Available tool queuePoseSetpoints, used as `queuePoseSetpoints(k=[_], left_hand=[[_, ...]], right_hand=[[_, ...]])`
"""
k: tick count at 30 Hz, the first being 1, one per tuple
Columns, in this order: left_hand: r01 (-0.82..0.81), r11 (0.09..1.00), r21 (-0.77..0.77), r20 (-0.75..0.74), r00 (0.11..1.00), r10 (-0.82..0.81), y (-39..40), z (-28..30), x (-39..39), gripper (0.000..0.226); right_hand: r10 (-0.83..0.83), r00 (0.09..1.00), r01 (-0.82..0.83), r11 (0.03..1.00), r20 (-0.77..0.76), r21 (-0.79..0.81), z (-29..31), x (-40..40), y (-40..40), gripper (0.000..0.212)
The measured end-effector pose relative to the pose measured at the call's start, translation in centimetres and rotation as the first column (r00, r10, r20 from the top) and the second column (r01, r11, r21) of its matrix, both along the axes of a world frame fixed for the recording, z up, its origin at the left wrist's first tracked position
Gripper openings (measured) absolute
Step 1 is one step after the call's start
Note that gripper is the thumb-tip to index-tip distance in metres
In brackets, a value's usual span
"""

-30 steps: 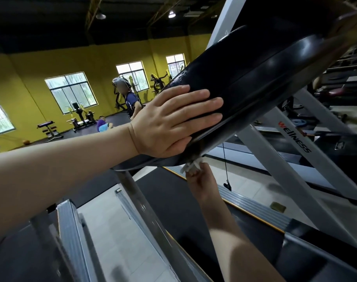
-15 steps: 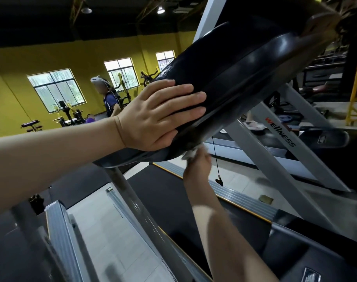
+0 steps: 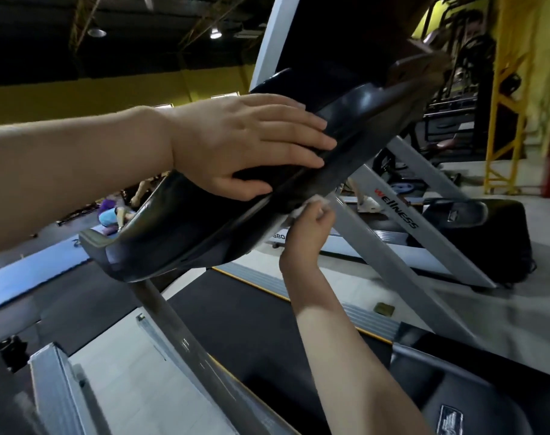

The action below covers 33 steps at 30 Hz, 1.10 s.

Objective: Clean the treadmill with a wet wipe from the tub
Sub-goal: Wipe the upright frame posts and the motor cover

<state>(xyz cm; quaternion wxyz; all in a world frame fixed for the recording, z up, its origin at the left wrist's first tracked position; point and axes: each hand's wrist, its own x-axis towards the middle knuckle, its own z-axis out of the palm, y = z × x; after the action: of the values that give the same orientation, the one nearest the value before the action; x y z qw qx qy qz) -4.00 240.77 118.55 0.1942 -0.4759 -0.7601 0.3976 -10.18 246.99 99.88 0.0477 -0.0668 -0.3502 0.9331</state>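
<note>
The left hand (image 3: 236, 146) lies flat on top of the treadmill's black console housing (image 3: 185, 227), fingers straight and spread, palm pressing down. That reads as bracing: it steadies the slanted housing, and the person, while the other hand works underneath.

The right hand (image 3: 308, 227) reaches up from below with its fingers curled around a bunched white wet wipe (image 3: 301, 210), holding it against the lower edge of the housing, just under the left hand's fingertips and beside the grey upright (image 3: 392, 255). Coming from beneath seems the only way to reach that underside lip, which the top hand cannot get at.

The wipe is mostly hidden by the fingers; only a small crumpled white corner shows, pressed to the plastic. The housing is glossy and dark, with streaky reflections along its curved rim. The tub is not visible.

Below the right forearm lies the dark running belt (image 3: 236, 312).
</note>
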Motion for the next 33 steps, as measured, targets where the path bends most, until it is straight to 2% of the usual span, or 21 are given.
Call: queuePoseSetpoints(k=[2,3,5,7,8,9,11,13,14,16,17,19,20,21,23,25,26,27,29,31,33], left_hand=[[-0.01,1.0,-0.024,0.031,0.999,0.011,0.3,0.3,-0.2,0.06],[-0.021,0.999,-0.034,0.047,0.999,0.023,0.5,0.6,-0.3,0.06],[-0.022,0.998,-0.056,0.08,0.996,0.026,1.0,1.1,-0.5,0.059],[0.011,0.996,-0.09,0.082,0.997,-0.004,1.6,1.3,-0.7,0.059],[0.021,0.994,-0.104,0.073,0.997,-0.013,1.6,1.2,-0.9,0.058],[0.025,0.993,-0.113,0.067,0.998,-0.018,1.7,1.2,-1.0,0.057],[0.029,0.992,-0.121,0.066,0.998,-0.021,1.7,1.1,-0.9,0.053],[0.065,0.987,-0.146,0.069,0.996,-0.055,1.7,0.9,-0.8,0.048],[0.089,0.983,-0.163,0.074,0.994,-0.078,1.6,0.8,-0.9,0.046],[0.115,0.977,-0.178,0.086,0.991,-0.101,1.3,0.7,-1.2,0.045],[0.115,0.977,-0.177,0.09,0.991,-0.1,1.2,0.7,-1.2,0.046],[0.094,0.98,-0.175,0.085,0.993,-0.08,1.3,0.8,-1.2,0.046],[0.083,0.982,-0.171,0.085,0.994,-0.07,1.5,0.8,-1.2,0.045],[0.079,0.983,-0.168,0.089,0.994,-0.065,1.6,0.8,-1.1,0.044],[0.066,0.983,-0.17,0.096,0.994,-0.051,1.7,0.7,-1.0,0.044],[0.067,0.983,-0.169,0.101,0.994,-0.051,1.7,0.7,-0.9,0.043],[0.071,0.983,-0.167,0.104,0.993,-0.054,1.7,0.7,-0.9,0.043],[0.07,0.983,-0.168,0.099,0.994,-0.054,1.6,0.7,-0.9,0.043],[0.074,0.982,-0.174,0.085,0.995,-0.06,1.7,0.7,-0.9,0.043],[0.088,0.98,-0.18,0.09,0.993,-0.072,1.6,0.7,-1.1,0.044],[0.082,0.977,-0.195,0.084,0.994,-0.067,1.5,0.8,-1.2,0.046]], right_hand=[[0.014,1.0,-0.013,0.999,-0.017,0.05,0.0,-0.8,0.9,0.018],[-0.107,0.986,0.11,0.994,-0.125,0.022,0.7,-1.0,1.6,0.015],[-0.353,0.841,0.355,0.932,-0.411,-0.074,2.6,-1.2,3.3,0.014],[-0.435,0.713,0.452,0.885,-0.55,-0.114,2.8,-2.6,2.9,0.013],[-0.428,0.75,0.444,0.891,-0.504,-0.097,1.9,-3.5,2.0,0.011],[-0.366,0.848,0.377,0.925,-0.385,-0.048,0.3,-4.5,0.6,0.011],[-0.063,0.993,0.07,0.995,-0.096,0.072,-3.7,-5.1,-2.6,0.012],[0.21,0.977,-0.215,0.967,0.046,0.138,-7.1,-5.4,-5.3,0.023],[0.24,0.969,-0.246,0.962,0.064,0.122,-7.3,-5.3,-5.8,0.025],[0.149,0.987,-0.152,0.987,0.053,0.047,-5.4,-5.2,-5.1,0.025],[0.008,1.0,-0.008,1.0,0.01,-0.021,-4.1,-5.2,-4.2,0.023],[-0.281,0.941,0.253,0.954,-0.186,-0.164,-1.8,-5.0,-2.4,0.014],[-0.332,0.914,0.299,0.94,-0.231,-0.166,-2.0,-5.0,-2.8,0.013],[-0.282,0.94,0.26,0.957,-0.192,-0.132,-2.8,-5.0,-3.8,0.015],[0.055,0.995,-0.047,0.994,0.079,-0.103,-5.6,-5.4,-6.7,0.023],[0.504,0.835,-0.441,0.853,0.22,-0.279,-8.5,-6.0,-9.1,0.03],[0.636,0.729,-0.556,0.766,0.253,-0.324,-9.2,-6.0,-9.3,0.033],[0.689,0.681,-0.601,0.72,0.249,-0.347,-8.9,-5.8,-8.8,0.035],[0.64,0.743,-0.558,0.754,0.195,-0.346,-7.1,-5.8,-7.3,0.034],[0.358,0.92,-0.302,0.908,0.163,-0.289,-5.3,-6.1,-5.4,0.024],[0.044,0.998,-0.03,0.956,0.042,-0.292,-4.1,-6.4,-4.2,0.012]])
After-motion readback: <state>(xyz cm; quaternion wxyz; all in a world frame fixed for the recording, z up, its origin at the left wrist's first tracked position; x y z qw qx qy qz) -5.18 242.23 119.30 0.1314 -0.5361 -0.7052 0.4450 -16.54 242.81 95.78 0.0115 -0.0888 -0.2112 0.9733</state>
